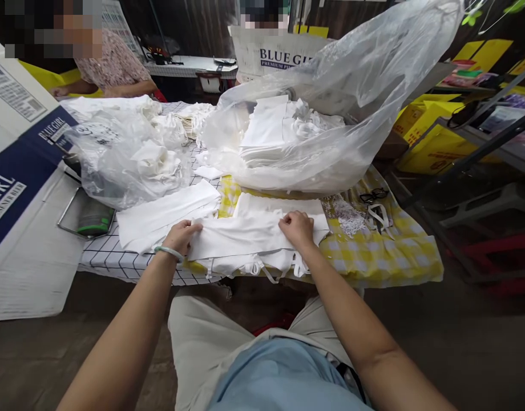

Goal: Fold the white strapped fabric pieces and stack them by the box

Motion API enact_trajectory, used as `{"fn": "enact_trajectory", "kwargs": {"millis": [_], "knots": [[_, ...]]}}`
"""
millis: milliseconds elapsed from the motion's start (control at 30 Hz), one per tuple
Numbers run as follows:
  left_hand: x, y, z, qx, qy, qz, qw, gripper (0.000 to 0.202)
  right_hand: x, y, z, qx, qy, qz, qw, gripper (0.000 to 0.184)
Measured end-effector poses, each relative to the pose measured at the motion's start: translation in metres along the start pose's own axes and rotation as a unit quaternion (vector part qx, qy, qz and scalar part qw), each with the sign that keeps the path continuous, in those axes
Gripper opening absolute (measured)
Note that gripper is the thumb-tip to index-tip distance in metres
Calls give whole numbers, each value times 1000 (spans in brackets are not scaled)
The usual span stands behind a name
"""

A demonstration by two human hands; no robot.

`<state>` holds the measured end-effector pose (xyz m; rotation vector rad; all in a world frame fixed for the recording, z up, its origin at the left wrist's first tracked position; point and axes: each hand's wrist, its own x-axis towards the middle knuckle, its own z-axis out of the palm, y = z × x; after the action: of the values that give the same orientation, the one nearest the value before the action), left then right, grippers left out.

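Note:
A white fabric piece (237, 237) lies stretched between my hands at the table's near edge. My left hand (184, 235), with a pale bangle at the wrist, pinches its left end. Toward its right end, my right hand (297, 228) grips the upper edge with curled fingers. More white cloth with narrow straps (262, 265) hangs out below it, over the table edge. Another white piece (279, 206) shows behind it. Left of my left hand rests a stack of flat white fabric pieces (168, 214).
A large clear plastic bag (365, 103) holding white pieces stands behind my hands; another bag (117, 165) lies left. Thread scraps (348, 216) and small black-handled scissors (374, 196) are at right. A cardboard box (27, 171) stands at left. Two people sit across the table.

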<state>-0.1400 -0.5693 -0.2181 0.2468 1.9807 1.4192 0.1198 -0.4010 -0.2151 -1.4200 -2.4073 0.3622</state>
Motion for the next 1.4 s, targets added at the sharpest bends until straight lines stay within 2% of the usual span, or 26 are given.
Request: {"fn": "enact_trajectory", "kwargs": {"millis": [67,200,300,367,400,467,533,600,767,867,967,1033,1133,1267,1400], "knots": [[3,-1,-1,-5,2,4,1000,41,3,4,-2,-8,13,21,1000,22],[7,-2,-1,-32,-23,-12,999,47,12,3,1,-43,4,-4,999,39],[2,2,-1,-32,-40,-3,999,46,19,-1,5,-6,-18,9,1000,26],[-8,6,-4,-41,-47,31,998,46,18,0,5,115,-20,35,993,19],[-16,9,-7,-50,-52,55,996,48,15,2,3,205,-16,42,978,19],[-37,14,-16,-66,-73,103,990,49,1,7,-6,399,-3,37,916,23],[-62,21,-26,-71,-108,146,981,45,-20,12,-20,535,15,25,844,29],[-88,31,-34,-68,-137,187,970,39,-41,15,-40,590,43,24,806,31],[-135,66,-36,-89,-169,270,944,30,-69,20,-100,597,141,-3,790,27],[-155,86,-30,-118,-154,311,930,24,-78,21,-133,577,176,-31,797,23],[-168,99,-27,-141,-142,335,921,23,-90,24,-153,556,185,-31,810,22],[-167,101,-26,-141,-128,350,917,23,-95,29,-153,554,191,-21,810,21],[-144,95,-20,-89,-109,361,922,22,-93,40,-133,583,163,11,796,25],[-108,75,-12,-42,-187,272,943,24,-86,51,-98,637,91,61,763,29],[-97,68,-14,-40,-212,233,948,23,-90,54,-91,650,57,101,751,32]]}}
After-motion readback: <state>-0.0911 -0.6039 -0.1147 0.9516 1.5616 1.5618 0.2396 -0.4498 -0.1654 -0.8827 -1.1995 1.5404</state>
